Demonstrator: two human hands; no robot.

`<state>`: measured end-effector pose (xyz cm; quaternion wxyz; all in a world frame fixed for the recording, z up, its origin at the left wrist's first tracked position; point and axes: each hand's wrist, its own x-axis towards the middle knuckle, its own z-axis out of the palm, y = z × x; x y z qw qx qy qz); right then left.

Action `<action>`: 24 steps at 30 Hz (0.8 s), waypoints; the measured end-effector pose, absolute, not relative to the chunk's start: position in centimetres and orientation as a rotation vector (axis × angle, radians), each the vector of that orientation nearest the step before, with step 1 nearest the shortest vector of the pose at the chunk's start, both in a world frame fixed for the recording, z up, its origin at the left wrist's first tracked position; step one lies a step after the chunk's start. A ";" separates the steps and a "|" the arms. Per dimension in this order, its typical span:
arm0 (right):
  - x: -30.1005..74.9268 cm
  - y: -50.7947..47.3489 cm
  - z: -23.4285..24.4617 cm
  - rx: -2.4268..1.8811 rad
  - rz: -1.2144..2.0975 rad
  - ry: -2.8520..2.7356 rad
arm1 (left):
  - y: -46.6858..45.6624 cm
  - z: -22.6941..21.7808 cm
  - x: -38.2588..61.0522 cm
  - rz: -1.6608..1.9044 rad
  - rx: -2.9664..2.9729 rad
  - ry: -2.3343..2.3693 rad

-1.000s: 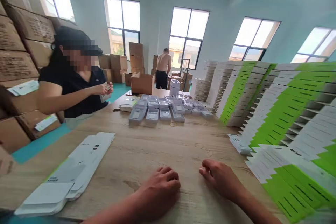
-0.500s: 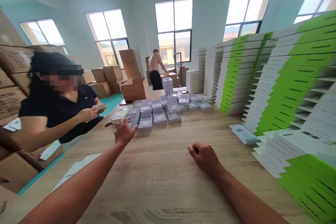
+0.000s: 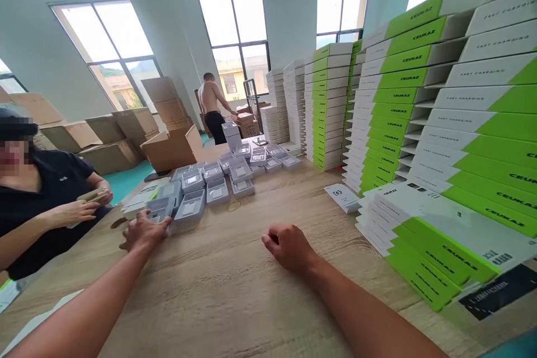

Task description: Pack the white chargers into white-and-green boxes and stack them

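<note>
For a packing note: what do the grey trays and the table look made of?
The trays look like matte moulded plastic, judging by their pressed recesses and crisp edges, though coated card is possible. The table looks like wood or wood-grain laminate, with a satin finish and visible grain; the look leaves that open.

Right: tall stacks of green-and-white CEUKAZ cartons (image 3: pixel 403 84). Left: co-worker in black T-shirt (image 3: pixel 50 196) holding a flat tan object (image 3: pixel 92 195), maybe a phone. Back: brown corrugated cartons (image 3: pixel 168 148), shirtless person in black trousers (image 3: pixel 212 106), tall dark-framed windows (image 3: pixel 235 33).
</note>
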<state>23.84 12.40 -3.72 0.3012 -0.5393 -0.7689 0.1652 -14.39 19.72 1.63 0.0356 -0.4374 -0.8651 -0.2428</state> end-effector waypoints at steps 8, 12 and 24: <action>24.0 12.4 -3.2 -1.511 0.419 -1.993 | 16.3 1.8 -6.4 -0.710 -2.284 -2.103; 24.3 12.4 -3.2 -1.560 0.395 -1.974 | 16.2 0.1 -0.3 -0.510 -2.811 -1.711; 28.2 13.5 -2.7 -1.735 0.189 -1.745 | 7.5 -3.4 0.8 -0.795 -2.669 -1.661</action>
